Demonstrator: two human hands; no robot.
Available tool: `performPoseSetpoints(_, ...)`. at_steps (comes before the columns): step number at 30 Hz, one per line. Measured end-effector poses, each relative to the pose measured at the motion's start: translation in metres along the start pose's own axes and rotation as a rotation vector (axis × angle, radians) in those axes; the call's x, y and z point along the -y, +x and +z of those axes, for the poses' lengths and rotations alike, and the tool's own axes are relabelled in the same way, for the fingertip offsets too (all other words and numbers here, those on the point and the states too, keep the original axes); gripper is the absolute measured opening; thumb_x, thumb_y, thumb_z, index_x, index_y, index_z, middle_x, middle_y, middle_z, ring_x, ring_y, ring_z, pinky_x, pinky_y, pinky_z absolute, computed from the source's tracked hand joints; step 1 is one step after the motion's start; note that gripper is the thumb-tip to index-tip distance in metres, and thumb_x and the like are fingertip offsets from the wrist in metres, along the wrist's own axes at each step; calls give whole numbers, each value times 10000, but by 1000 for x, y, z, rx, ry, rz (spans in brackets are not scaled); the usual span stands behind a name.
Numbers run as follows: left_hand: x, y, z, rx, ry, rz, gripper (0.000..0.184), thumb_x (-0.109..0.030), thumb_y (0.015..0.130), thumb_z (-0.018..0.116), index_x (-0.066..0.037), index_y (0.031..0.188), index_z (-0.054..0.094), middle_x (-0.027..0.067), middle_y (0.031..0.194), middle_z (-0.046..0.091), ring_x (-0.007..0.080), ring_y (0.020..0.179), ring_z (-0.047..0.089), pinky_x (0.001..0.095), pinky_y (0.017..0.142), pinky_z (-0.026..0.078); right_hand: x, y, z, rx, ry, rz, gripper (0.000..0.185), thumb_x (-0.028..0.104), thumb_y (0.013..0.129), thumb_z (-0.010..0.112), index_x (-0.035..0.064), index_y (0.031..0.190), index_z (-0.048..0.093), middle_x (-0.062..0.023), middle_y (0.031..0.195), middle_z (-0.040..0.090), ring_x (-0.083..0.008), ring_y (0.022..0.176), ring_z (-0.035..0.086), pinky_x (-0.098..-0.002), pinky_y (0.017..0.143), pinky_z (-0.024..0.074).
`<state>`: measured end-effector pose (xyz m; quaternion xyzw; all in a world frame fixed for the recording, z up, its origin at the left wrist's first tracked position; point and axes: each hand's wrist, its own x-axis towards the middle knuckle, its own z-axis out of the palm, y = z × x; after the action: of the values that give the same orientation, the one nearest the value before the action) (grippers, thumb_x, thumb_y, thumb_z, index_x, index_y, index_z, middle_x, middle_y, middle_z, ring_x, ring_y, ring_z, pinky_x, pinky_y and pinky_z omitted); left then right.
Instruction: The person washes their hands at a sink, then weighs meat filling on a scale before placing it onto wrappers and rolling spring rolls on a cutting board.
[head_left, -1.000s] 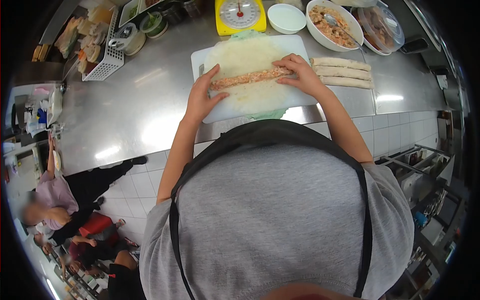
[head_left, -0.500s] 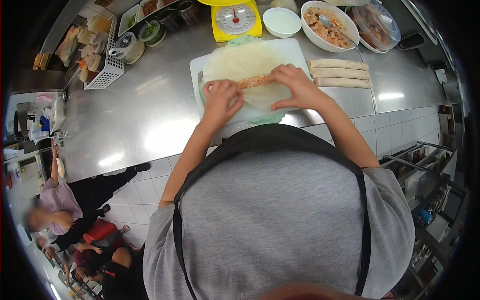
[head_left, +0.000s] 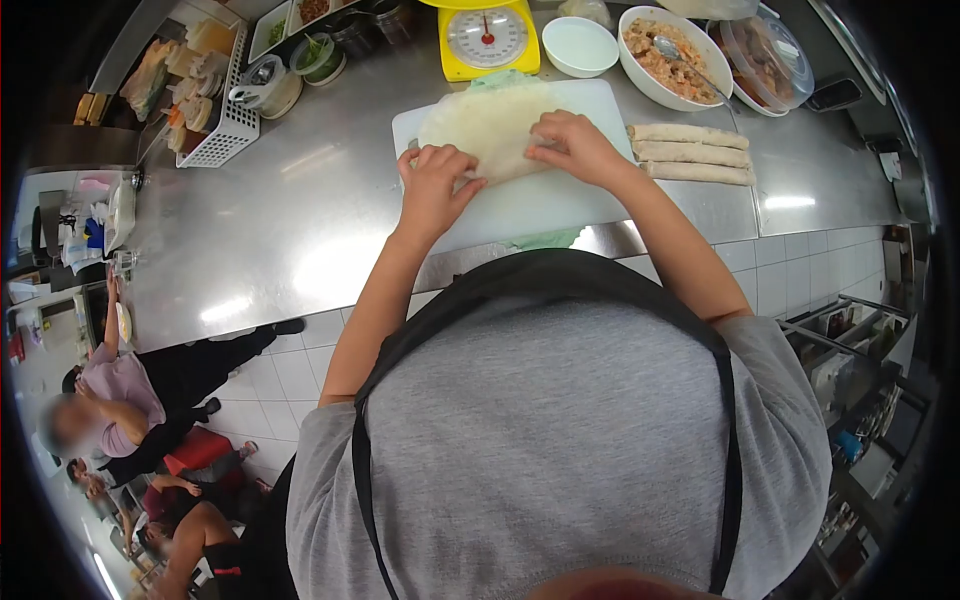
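Note:
On a white cutting board [head_left: 560,205] lies a pale, thin round wrapper sheet [head_left: 490,118], its near edge folded up over the filling, which is now covered. My left hand [head_left: 437,180] is closed on the left end of the fold, thumb toward the fingers. At the right end, my right hand [head_left: 572,147] pinches the same fold with curled fingers. To the right of the board, several finished pale rolls [head_left: 692,154] lie stacked side by side on the steel counter.
Behind the board stand a yellow scale [head_left: 488,40], a pale bowl [head_left: 580,47] and a white bowl of filling with a spoon [head_left: 672,60]. A lidded container [head_left: 765,62] is at the back right. A white basket [head_left: 215,140] stands left. Other people [head_left: 120,390] are at lower left.
Both hands have drawn the wrapper's near edge up and over the filling, which showed before. The right hand's spread thumb and fingers have come together. The view has shifted slightly.

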<state>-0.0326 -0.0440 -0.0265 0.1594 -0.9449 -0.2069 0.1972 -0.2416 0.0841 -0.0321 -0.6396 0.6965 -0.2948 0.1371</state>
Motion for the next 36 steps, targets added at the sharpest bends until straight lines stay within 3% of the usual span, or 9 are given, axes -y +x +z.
performPoseSetpoints(4, -6, -23, 0, 33, 81, 95, 144, -146, 720, 682, -128, 849, 621, -4, 839, 560, 186, 913, 513, 397, 934, 246, 7, -26, -11, 164, 120, -91, 140, 86, 718, 664, 49, 823, 579, -85, 809, 543, -284, 841, 522, -379, 748, 419)
performPoseSetpoints(11, -11, -47, 8, 29, 17, 27, 215, -36, 661, 637, -139, 848, 612, -1, 840, 552, 189, 926, 507, 422, 931, 252, 19, -49, -1, 66, 47, -161, 232, -30, 611, 652, 51, 818, 587, -83, 798, 554, -295, 838, 535, -387, 695, 440)
performPoseSetpoints(16, 0, -18, 2, -98, -3, -42, 238, -39, 655, 647, -131, 874, 619, -2, 855, 560, 195, 931, 506, 411, 931, 246, 13, -22, -7, -137, 64, -28, 196, -1, 669, 629, 44, 857, 594, -97, 815, 566, -299, 813, 552, -369, 704, 447)
performPoseSetpoints(21, 20, 20, 11, -86, 15, -101, 111, -152, 696, 694, -125, 792, 644, -19, 745, 592, 173, 812, 536, 386, 857, 269, -10, 11, 6, -133, -39, 127, 143, 117, 770, 642, 41, 886, 604, -93, 807, 581, -241, 744, 593, -335, 669, 472)
performPoseSetpoints(25, 35, 34, 14, 13, 17, -171, 117, -186, 709, 707, -124, 789, 647, -20, 754, 602, 173, 797, 543, 391, 850, 257, -22, 25, 8, -22, -69, 280, 219, 245, 772, 654, 104, 935, 615, -38, 856, 595, -224, 859, 579, -393, 753, 386)
performPoseSetpoints(28, 45, 39, 18, 48, -35, -175, 144, -203, 713, 720, -133, 823, 660, -22, 761, 610, 156, 786, 548, 373, 825, 322, -23, 29, 7, -7, -58, 305, 279, 259, 755, 672, 105, 979, 607, -43, 892, 602, -214, 865, 580, -389, 759, 403)
performPoseSetpoints(30, 57, 42, 19, 85, -361, -306, 218, -196, 740, 725, -102, 922, 652, 4, 799, 600, 128, 766, 543, 316, 737, 410, -27, 31, 5, -12, -41, 309, 309, 264, 751, 682, 102, 1001, 600, -50, 907, 600, -202, 855, 577, -381, 758, 417)
performPoseSetpoints(33, 72, 48, 7, 92, -672, -373, 323, -150, 732, 735, -65, 1022, 619, 34, 848, 585, 125, 791, 527, 272, 692, 445, -32, 30, -1, -222, 243, 243, 336, 253, 746, 698, 84, 1014, 583, -64, 900, 582, -168, 832, 558, -344, 750, 448)
performPoseSetpoints(36, 58, 47, -13, -61, -375, -391, 360, -131, 735, 732, -39, 1051, 588, 51, 922, 582, 136, 811, 525, 271, 741, 441, -24, 24, -14, -473, 362, 276, 313, 233, 766, 692, 66, 1005, 579, -63, 913, 562, -148, 800, 530, -304, 744, 461)
